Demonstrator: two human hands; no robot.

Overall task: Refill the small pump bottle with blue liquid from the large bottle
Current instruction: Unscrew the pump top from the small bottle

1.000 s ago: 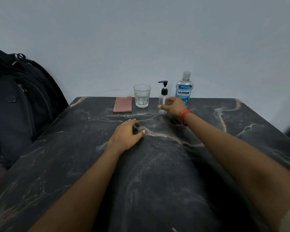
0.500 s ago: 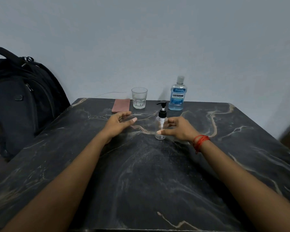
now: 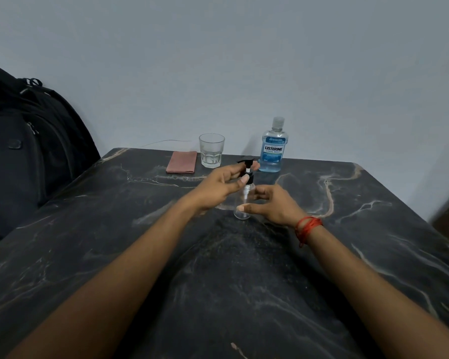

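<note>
Open table (image 3: 373,229) surface near side, glass (image 3: 211,150), cloth (image 3: 181,162), large bottle (image 3: 273,149) lining far edge, backpack (image 3: 29,151) crowding left

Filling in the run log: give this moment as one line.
left hand: grips pump head | right hand: holds pump bottle, upright on table | large bottle: capped, untouched

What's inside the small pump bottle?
The small pump bottle looks clear inside: only its dip tube shows, no blue liquid. The right hand and left hand cover its sides and neck.
</note>
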